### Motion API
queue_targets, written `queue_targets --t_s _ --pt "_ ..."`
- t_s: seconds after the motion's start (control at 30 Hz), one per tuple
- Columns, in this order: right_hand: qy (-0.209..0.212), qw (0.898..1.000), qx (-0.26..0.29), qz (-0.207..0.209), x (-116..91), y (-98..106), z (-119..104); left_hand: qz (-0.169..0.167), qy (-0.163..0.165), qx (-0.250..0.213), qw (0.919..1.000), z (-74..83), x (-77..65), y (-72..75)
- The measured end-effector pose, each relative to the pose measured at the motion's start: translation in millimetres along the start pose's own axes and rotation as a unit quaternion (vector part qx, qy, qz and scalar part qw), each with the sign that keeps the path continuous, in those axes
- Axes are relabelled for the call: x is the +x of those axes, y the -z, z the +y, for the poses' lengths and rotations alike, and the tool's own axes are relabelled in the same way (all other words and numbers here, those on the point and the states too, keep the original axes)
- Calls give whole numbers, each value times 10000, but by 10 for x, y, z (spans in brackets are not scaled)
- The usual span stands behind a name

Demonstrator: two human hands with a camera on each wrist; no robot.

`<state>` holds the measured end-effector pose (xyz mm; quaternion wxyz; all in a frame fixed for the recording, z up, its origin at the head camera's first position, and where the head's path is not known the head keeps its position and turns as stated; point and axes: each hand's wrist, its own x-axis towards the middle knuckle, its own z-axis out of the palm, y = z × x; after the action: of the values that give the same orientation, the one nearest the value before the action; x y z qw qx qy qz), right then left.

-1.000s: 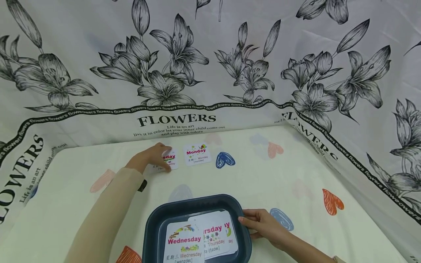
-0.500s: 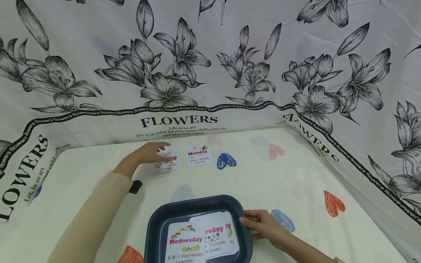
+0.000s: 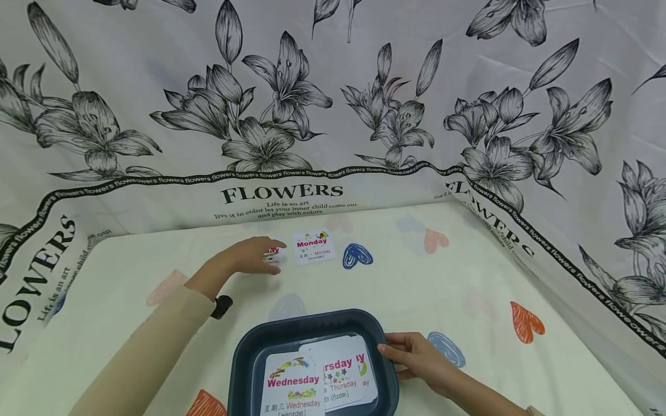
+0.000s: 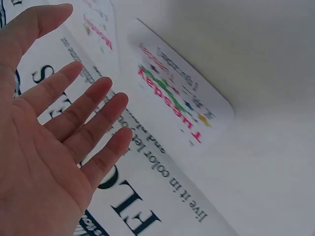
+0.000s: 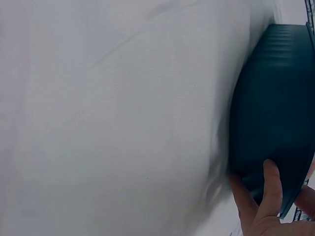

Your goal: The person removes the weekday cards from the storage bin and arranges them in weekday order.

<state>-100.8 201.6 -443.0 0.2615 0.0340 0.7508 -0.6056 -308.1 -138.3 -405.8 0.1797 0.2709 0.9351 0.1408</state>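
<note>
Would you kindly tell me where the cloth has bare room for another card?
The cloth is free right of the Monday card, beyond the right hand, and between that card and the tray. It is crowded around the Tuesday card, by the left hand, and inside the tray, where cards overlap.

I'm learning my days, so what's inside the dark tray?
In the tray, the Wednesday card overlaps the Thursday card, which overlaps another card. That one's day is mostly covered, and anything underneath is hidden.
</note>
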Motion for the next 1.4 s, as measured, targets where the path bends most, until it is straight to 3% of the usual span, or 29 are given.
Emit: queue_targets --t_s 0.3,0.63,0.93,1.17,1.4 --pt "18 10000 57 -59 -7 -5 -28 -58 -128 630 9979 352 -122 63" --pt "159 9993 226 -253 31 4 -23 182 -166 1073 9939 538 -250 8" --pt "51 9997 168 -198 17 -6 -21 488 -385 917 9938 738 -482 28" --pt "46 9997 133 -183 22 4 -30 771 -565 1100 9893 852 -685 21" --pt "25 9996 166 -205 22 16 -22 945 -660 1248 9855 919 -781 -36"
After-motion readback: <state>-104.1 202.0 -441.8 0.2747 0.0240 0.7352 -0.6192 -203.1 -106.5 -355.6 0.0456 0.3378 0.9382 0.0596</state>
